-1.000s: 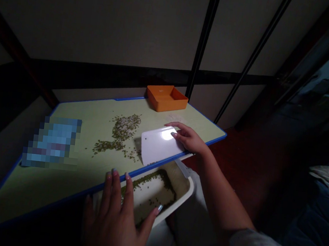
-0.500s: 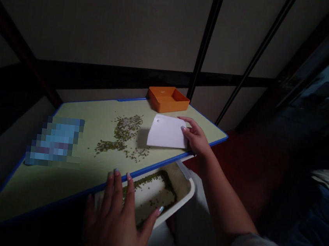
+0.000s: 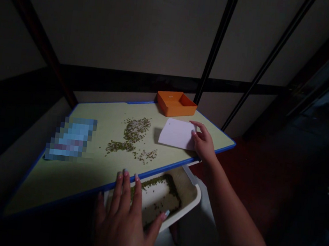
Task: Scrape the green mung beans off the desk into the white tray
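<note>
My right hand (image 3: 205,145) pinches a white plastic scraper (image 3: 176,134) with a small hole in one corner. The scraper is tilted above the right part of the tabletop, and its shadow falls just left of it. To its left lie scattered small green beans (image 3: 121,146), mixed with pale grains (image 3: 136,128). My left hand (image 3: 130,213) has its fingers spread, with the fingertips at the table's front edge and the thumb over a white tub (image 3: 193,200). Green beans line the far side of the tub's floor. Part of the tub is hidden by this hand.
An orange open box (image 3: 180,110) stands at the back of the pale table with a blue rim (image 3: 87,187). A blurred-out blue packet (image 3: 73,139) lies on the left. Behind the table rise panelled doors (image 3: 139,30). The tub is below the front edge, over the lap.
The view has swung slightly left, so everything appears farther right. The scraper has tilted a little in my right hand. My left hand keeps its place at the tub.
</note>
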### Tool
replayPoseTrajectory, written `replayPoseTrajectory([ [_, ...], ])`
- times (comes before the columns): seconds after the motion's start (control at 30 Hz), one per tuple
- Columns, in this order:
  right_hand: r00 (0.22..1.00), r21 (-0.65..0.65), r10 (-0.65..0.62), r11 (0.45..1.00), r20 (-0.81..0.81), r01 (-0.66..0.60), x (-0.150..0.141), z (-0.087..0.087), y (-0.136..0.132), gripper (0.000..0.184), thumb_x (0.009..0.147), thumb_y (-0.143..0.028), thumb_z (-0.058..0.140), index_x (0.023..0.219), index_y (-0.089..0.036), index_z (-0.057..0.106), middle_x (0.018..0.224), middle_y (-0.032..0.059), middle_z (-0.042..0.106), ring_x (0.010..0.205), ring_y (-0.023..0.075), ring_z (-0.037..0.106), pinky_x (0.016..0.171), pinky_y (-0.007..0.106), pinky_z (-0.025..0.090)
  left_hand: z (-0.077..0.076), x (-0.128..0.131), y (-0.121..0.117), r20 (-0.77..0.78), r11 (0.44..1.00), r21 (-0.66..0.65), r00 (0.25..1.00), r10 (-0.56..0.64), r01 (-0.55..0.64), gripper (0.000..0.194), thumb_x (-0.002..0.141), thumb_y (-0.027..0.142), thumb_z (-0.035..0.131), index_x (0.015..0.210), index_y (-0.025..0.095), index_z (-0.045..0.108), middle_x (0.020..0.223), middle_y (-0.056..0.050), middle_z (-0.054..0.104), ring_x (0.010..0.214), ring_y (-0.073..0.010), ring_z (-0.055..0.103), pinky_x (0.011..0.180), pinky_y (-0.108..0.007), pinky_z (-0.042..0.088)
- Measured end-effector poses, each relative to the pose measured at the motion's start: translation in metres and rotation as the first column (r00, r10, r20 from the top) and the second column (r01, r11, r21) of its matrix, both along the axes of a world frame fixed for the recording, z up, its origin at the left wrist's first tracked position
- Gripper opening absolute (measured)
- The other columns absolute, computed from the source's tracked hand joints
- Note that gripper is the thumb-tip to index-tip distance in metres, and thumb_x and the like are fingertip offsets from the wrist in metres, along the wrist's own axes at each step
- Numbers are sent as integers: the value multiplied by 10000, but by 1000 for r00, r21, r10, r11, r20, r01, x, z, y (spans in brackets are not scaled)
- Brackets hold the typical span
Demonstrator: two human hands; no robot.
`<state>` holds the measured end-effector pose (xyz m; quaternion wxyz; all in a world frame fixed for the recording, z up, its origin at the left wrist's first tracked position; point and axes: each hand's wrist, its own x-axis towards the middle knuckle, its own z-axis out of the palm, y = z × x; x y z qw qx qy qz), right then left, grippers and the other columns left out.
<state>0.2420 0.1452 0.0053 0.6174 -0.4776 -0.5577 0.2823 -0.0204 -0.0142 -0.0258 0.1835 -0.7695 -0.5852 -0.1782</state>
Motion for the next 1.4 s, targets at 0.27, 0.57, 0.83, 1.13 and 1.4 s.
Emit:
replayPoseTrajectory([
  [0.27,994,-2,-76,997,83,77,-1,-3,3,405,833,-263,569,1235,-212,578,706,-9,562,591,154,438,516,253,288,0,0,2,-9,1000,-5,1000,-3,3,772,868,596,425,1422,59,458,1564,-269,347,1457,-396,343,1058,-649,357],
  [0.57,983,-67,177,983,57,-173,-3,6,-6,470,801,-392,665,1233,-218,601,675,-38,537,510,109,393,447,225,216,-2,-1,2,-13,1000,17,1000,-22,22,778,862,600,433,1413,52,467,1561,-279,347,1454,-403,344,1043,-655,369],
  [0.83,985,-54,155,986,-70,-159,-2,3,-5,470,807,-454,654,1214,-241,552,661,-43,543,522,130,453,478,230,298,-1,-2,1,7,999,-52,1000,3,-2,775,865,608,424,1440,89,445,1592,-244,305,1489,-373,289,1087,-641,331],
  [1.13,989,-56,100,993,-106,-106,-1,1,-5,398,757,-411,679,1107,-230,620,655,-34,566,512,127,439,482,237,272,-1,-2,2,-12,1000,-8,1000,-17,17,743,878,568,431,1431,72,453,1573,-264,333,1468,-391,326,1059,-644,359],
  [1.4,993,-65,45,996,-109,-53,3,-1,0,420,737,-328,646,1138,-204,660,587,-57,501,451,98,341,443,236,208,-2,-3,0,0,1000,-7,1000,-17,17,762,872,581,430,1440,74,438,1576,-262,330,1468,-391,325,1062,-651,354],
])
